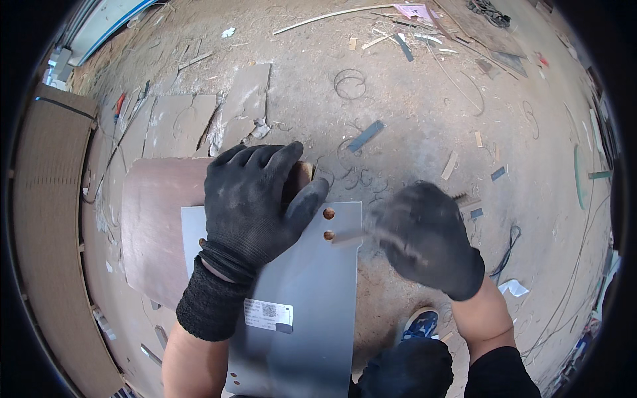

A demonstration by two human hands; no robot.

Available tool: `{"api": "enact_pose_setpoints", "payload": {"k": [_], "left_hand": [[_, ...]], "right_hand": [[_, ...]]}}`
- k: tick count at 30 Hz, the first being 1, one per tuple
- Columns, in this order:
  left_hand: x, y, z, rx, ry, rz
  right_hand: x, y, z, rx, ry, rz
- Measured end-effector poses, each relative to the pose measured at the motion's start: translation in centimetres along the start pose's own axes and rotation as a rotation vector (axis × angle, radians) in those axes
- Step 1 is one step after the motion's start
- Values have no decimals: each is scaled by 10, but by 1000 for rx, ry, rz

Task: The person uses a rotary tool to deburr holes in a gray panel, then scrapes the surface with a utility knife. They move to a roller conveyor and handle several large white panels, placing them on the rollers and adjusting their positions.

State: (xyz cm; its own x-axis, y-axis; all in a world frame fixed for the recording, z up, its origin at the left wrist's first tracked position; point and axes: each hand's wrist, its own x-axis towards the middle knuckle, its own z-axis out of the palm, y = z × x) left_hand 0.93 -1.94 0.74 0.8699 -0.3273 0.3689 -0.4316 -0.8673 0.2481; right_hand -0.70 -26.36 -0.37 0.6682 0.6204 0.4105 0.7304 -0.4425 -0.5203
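Note:
A grey-faced panel [308,303] with round holes and a printed label [268,316] lies before me, partly over a reddish-brown board [164,209]. My left hand [251,199], in a black knit glove, lies across the panel's far end. Its fingers reach over the board's far edge, the thumb stands apart, and its underside is hidden. My right hand [425,239], also gloved, is closed beside the panel's right edge and blurred by motion. From it a thin flat tool [348,240] sticks out over the panel near two holes; its exact kind is too blurred to tell.
A tall stack of brown boards [52,224] stands at left. Torn sheets [184,119] lie on the dusty floor beyond, with dark strips [366,136], curled bands [350,83] and wood scraps [449,165]. My shoe [422,323] is below my right hand.

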Motion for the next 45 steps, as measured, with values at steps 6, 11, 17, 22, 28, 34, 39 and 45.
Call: {"api": "enact_pose_setpoints", "payload": {"k": [6,11,17,22,28,34,39,45], "left_hand": [[-1,1,0,25,-11,-13],[-3,1,-2,49,-28,-33],[-3,-2,2,9,-36,-44],[-4,-3,2,-1,-36,-43],[-4,-3,2,-6,-42,-48],[-3,0,-2,9,-73,-21],[-3,1,-3,7,-76,-14],[-4,-2,3,8,15,-16]], "right_hand": [[8,7,6,-27,83,50],[-12,-7,9,229,44,61],[-9,10,31,371,164,279],[-23,-2,36,401,177,226],[-6,14,24,307,180,208],[-1,4,4,53,54,90],[-1,-9,-3,6,-35,59],[4,-9,-1,-97,32,16]]}}
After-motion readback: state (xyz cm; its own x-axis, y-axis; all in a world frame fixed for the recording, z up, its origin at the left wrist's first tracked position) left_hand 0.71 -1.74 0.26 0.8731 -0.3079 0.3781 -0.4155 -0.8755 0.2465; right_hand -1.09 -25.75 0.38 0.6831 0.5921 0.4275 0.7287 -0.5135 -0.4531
